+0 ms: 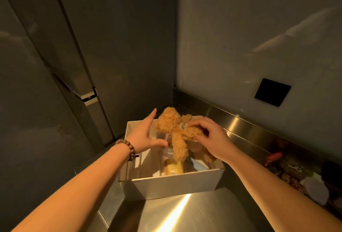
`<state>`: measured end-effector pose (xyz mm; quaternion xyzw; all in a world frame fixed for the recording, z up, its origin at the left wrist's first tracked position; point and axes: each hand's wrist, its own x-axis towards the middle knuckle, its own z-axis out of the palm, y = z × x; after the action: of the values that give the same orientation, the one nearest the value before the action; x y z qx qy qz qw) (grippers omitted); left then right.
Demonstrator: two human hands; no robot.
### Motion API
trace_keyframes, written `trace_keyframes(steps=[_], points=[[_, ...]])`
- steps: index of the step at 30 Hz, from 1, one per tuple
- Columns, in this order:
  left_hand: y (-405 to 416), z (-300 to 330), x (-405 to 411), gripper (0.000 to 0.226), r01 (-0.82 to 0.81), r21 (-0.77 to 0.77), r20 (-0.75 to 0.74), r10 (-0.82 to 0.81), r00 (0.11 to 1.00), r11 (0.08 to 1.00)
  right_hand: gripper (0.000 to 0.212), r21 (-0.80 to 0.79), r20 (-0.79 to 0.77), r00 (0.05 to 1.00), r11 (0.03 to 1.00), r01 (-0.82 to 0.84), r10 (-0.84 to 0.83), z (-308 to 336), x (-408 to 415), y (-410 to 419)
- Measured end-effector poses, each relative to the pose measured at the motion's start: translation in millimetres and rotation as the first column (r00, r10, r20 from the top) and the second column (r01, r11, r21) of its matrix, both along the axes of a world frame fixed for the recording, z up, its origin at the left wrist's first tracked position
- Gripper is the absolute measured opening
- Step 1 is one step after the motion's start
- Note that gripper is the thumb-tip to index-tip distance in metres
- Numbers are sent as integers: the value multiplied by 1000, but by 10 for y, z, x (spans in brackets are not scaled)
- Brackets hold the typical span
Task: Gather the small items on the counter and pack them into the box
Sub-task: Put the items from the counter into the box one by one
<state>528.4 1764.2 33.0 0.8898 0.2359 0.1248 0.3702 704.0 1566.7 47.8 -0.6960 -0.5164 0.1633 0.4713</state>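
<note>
A white open box [172, 185] stands on the steel counter [194, 213]. Over its open top hangs a fluffy tan teddy bear [178, 132] with a small label on its chest. My right hand [212, 137] grips the bear's body from the right. Just left of the bear is my left hand [146, 133], wearing a bead bracelet, its fingers spread, thumb near the bear's leg. Inside the box lie other items, among them a yellowish rounded object [174, 169] and clear packaging.
A heap of small items [299, 176] lies on the counter at the right, including a red piece [274, 157] and a pale round one [314, 189]. A black square plate [272, 91] sits on the back wall. Dark cabinet panels rise at the left.
</note>
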Motion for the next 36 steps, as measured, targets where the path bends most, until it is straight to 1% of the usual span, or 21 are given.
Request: trace_keyframes(steps=[1,3,4,6,8,10,13,14,16,18,23,26,29,32,36], points=[[-2,43,-55,128,7,-8,4,-7,1000,1000,35,-55,2,999,998,-41,42,-11,-39,34],[-33,65,-137,117,47,-28,-40,-48,998,999,29,-161,28,995,983,-91,96,-62,-108,95],[-58,41,-167,107,69,-33,-80,-72,994,997,27,-193,30,993,975,-108,116,-93,-138,122],[-111,-50,-221,80,96,-26,-156,-98,983,995,28,-220,9,991,967,-127,132,-147,-194,160],[-139,-139,-277,58,86,1,-172,-84,981,996,28,-250,4,991,959,-130,135,-190,-234,184],[-148,-192,-320,45,79,26,-184,-73,980,997,26,-317,32,984,935,-159,178,-228,-257,190],[-166,-240,-306,31,109,93,-261,-81,962,990,23,-465,83,959,862,-202,270,-264,-244,169],[-185,-266,-283,30,123,98,-293,-90,952,988,20,-507,73,954,835,-214,289,-266,-226,159],[-243,-327,-236,30,155,78,-348,-118,930,985,15,-580,-3,950,773,-257,313,-260,-194,144],[-283,-386,-213,29,166,42,-368,-139,919,985,15,-633,-50,941,718,-289,335,-277,-188,149],[-314,-407,-210,36,154,29,-377,-132,917,988,24,-675,20,944,701,-230,329,-375,-230,214],[-314,-375,-248,38,126,-5,-360,-119,925,992,27,-655,26,941,717,-239,337,-371,-206,216],[-322,-311,-304,41,86,-27,-315,-90,945,996,40,-610,-7,956,756,-236,292,-340,-180,140],[-395,-226,-304,47,48,44,-270,-35,962,998,50,-539,31,976,826,-165,215,-285,-162,28],[-591,-91,-169,57,53,150,-212,-20,977,987,51,-424,12,998,904,-57,69,-170,-149,-211]])
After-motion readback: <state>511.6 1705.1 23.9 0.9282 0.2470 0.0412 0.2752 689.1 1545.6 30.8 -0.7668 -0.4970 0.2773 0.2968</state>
